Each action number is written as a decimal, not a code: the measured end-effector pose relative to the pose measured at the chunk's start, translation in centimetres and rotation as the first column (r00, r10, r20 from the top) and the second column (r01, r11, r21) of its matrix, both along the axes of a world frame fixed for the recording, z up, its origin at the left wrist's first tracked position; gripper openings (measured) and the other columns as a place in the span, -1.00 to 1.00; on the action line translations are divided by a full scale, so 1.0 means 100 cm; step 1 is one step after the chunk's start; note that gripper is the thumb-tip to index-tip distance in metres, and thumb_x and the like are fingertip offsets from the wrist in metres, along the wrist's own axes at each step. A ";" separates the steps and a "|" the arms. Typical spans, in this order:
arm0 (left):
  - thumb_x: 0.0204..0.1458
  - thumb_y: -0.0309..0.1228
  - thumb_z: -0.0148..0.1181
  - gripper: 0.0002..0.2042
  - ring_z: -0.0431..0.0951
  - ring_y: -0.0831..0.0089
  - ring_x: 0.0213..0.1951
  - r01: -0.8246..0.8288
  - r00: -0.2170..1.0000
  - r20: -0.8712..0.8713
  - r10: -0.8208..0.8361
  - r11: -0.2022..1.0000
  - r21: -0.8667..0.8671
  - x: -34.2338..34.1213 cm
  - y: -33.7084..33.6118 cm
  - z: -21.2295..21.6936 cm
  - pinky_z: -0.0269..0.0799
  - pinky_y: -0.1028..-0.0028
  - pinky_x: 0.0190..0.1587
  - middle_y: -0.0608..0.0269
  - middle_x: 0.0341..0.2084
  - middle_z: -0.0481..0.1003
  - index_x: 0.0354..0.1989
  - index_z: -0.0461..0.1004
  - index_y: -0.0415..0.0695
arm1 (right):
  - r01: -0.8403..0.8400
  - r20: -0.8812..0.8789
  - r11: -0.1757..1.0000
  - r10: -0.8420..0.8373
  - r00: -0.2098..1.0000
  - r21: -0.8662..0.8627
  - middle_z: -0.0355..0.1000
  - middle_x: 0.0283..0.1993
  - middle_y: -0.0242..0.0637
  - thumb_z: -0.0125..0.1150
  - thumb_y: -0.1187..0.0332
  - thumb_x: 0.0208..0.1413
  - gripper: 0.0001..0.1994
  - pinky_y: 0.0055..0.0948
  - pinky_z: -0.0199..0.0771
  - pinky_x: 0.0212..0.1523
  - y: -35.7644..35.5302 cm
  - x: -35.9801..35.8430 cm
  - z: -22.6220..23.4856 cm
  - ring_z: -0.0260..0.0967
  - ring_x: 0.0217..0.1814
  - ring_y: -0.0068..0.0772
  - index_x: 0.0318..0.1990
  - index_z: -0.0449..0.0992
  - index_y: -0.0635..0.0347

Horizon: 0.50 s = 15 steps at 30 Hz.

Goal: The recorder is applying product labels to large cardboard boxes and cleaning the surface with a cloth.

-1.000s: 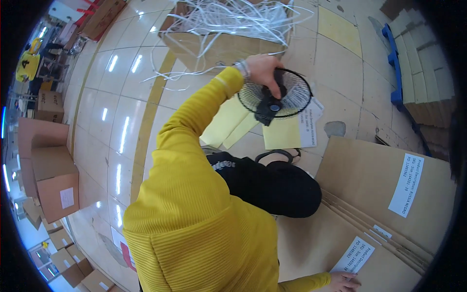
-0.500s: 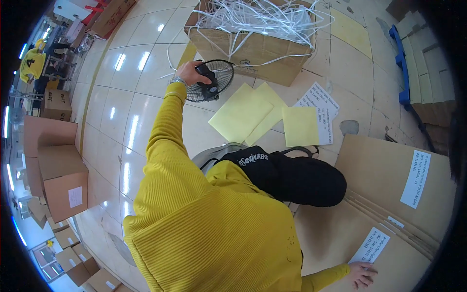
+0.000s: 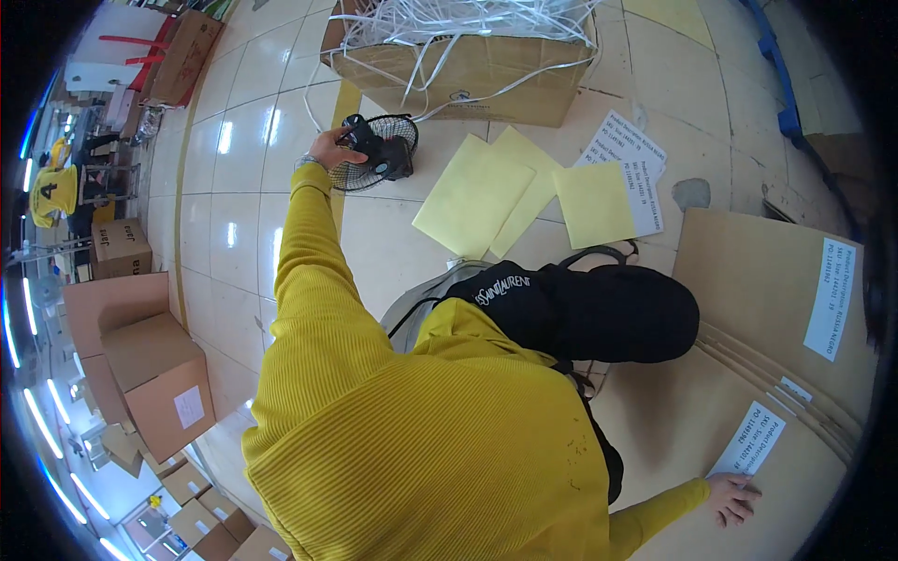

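Note:
My left hand is stretched forward and closed on a small black fan with a round wire cage, just above the tiled floor. Low at the right, my right hand lies with its fingers spread on a flat cardboard sheet. Its fingers touch the lower end of a white printed label on that sheet. Several more flat cardboard pieces lie beyond it, one with another white label. Yellow paper sheets are spread on the floor between my hands.
A cardboard box heaped with white strapping strips stands ahead. White printed sheets lie beside the yellow ones. An open cardboard box stands at left, and a blue pallet edge at far right. A person in yellow is at far left.
My view has shifted, so most things sit differently in the picture. The fan has turned in my left hand's grip, showing more of its dark back. My right hand stays on the cardboard.

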<state>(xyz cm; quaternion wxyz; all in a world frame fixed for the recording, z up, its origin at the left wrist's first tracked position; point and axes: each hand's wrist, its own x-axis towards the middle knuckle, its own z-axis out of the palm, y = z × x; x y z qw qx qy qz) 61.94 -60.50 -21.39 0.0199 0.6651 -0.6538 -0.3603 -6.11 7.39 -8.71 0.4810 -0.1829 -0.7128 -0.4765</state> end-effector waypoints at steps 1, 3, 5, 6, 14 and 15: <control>-0.61 -0.30 0.50 -0.16 0.44 0.34 -0.06 0.016 0.998 -0.062 -0.016 1.000 0.005 0.002 -0.001 -0.003 0.25 0.49 0.05 0.10 -0.14 0.46 0.06 0.32 -0.19 | -0.021 -0.021 1.000 0.022 1.000 0.015 -0.16 0.36 -0.15 -0.11 -0.22 0.00 -0.48 0.19 -0.64 0.21 0.001 -0.001 -0.001 -0.47 0.42 -0.01 0.07 0.35 -0.29; -0.60 -0.30 0.50 -0.12 0.42 0.32 -0.03 0.040 0.993 -0.109 -0.038 0.999 0.014 0.005 -0.005 -0.010 0.22 0.48 0.08 0.09 -0.10 0.44 0.10 0.28 -0.17 | -0.036 -0.027 0.999 0.037 0.999 0.034 -0.17 0.36 -0.12 -0.12 -0.21 0.01 -0.48 0.21 -0.63 0.21 0.004 -0.003 -0.003 -0.46 0.42 0.00 0.07 0.35 -0.25; -0.60 -0.27 0.51 -0.05 0.38 0.28 0.01 0.118 0.993 0.000 -0.118 0.993 -0.029 0.008 -0.007 -0.014 0.18 0.45 0.12 0.07 -0.07 0.41 0.16 0.20 -0.17 | -0.008 -0.052 0.997 0.011 0.999 0.072 -0.19 0.36 -0.08 -0.13 -0.21 0.01 -0.47 0.22 -0.65 0.21 0.009 -0.005 -0.005 -0.46 0.41 0.02 0.04 0.36 -0.18; -0.60 -0.27 0.51 -0.05 0.38 0.28 0.01 0.125 0.992 -0.005 -0.125 0.992 -0.015 0.009 -0.008 -0.016 0.18 0.45 0.12 0.07 -0.07 0.41 0.16 0.20 -0.17 | 0.003 -0.038 0.996 0.001 0.999 0.086 -0.19 0.36 -0.08 -0.13 -0.21 0.01 -0.47 0.22 -0.65 0.21 0.011 -0.006 -0.005 -0.46 0.41 0.02 0.04 0.36 -0.18; -0.61 -0.22 0.51 -0.08 0.43 0.28 -0.03 0.132 0.985 -0.112 -0.130 0.991 0.010 -0.013 -0.016 -0.010 0.25 0.44 0.08 0.09 -0.10 0.44 0.11 0.25 -0.19 | 0.081 -0.024 0.987 -0.078 0.997 0.137 -0.02 0.24 0.05 -0.18 -0.21 0.02 -0.47 0.34 -0.57 0.13 0.006 -0.006 -0.005 -0.30 0.33 0.21 0.02 0.36 -0.16; -0.61 -0.22 0.51 -0.08 0.43 0.28 -0.03 0.149 0.980 -0.129 -0.149 0.989 -0.009 -0.019 -0.017 -0.008 0.25 0.44 0.08 0.09 -0.10 0.44 0.11 0.25 -0.19 | 0.085 -0.031 0.984 -0.081 0.996 0.157 -0.02 0.24 0.05 -0.18 -0.21 0.02 -0.47 0.34 -0.57 0.13 0.005 -0.006 -0.005 -0.30 0.33 0.21 0.02 0.36 -0.16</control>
